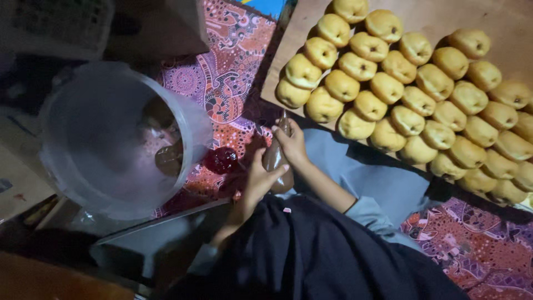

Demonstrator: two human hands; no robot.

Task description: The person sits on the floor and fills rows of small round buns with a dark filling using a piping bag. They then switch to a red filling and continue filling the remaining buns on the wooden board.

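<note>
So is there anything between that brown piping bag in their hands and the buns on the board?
Nothing visible. Both hands, left hand and right hand, grip the piping bag, its tip just short of the nearest buns on the wooden board.

Person is wearing a dark, near-black loose garment covering the torso, fabric falling in soft folds. Pale blue-grey sleeves are showing beneath it, ending near the wrists. Left hand point(256, 179) and right hand point(291, 143) are both showing bare, no gloves or rings discernible. A small pale tag or clip is sitting on the dark fabric.
</note>
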